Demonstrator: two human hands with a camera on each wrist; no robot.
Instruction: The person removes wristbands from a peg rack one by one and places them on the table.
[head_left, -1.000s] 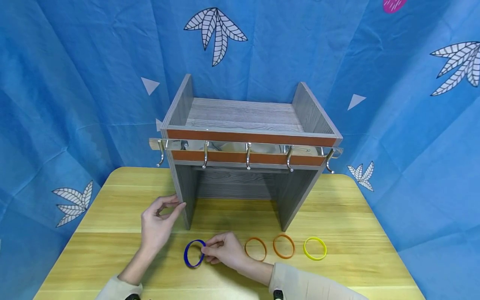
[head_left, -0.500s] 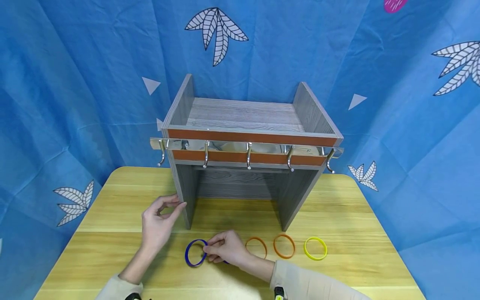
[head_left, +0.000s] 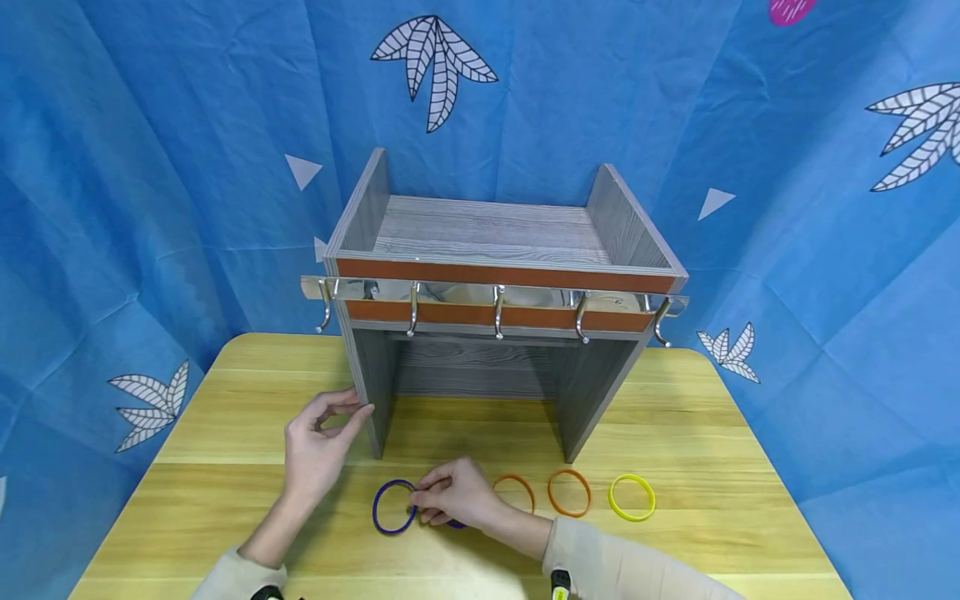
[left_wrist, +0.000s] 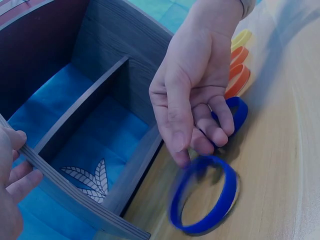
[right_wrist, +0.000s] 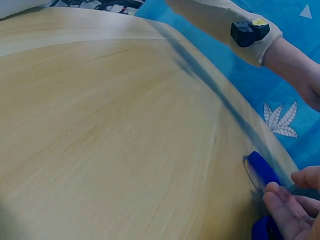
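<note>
My left hand (head_left: 318, 446) pinches the front edge of the grey wooden rack's left side panel (head_left: 363, 400) between thumb and fingers. Near the table's front, the thumb and fingertips of my right hand (head_left: 457, 498) pinch the right side of a blue wristband (head_left: 376, 508). That band looks slightly tilted in the left wrist view, part of it blurred. A second blue wristband (left_wrist: 242, 116) lies mostly hidden under my right hand in the head view. Just right of that hand is an orange wristband (head_left: 533, 498), partly covered by it.
Another orange wristband (head_left: 551, 497) and a yellow wristband (head_left: 632, 518) lie farther right on the wooden table (head_left: 697, 533). Across the rack's front runs a metal rail with several hooks (head_left: 498, 312). A blue patterned cloth (head_left: 187, 167) hangs behind.
My right hand has shifted slightly right and away from me with the blue wristband, which now looks thinner. A bit of the second blue wristband has come into sight beneath it. My left hand stays put.
</note>
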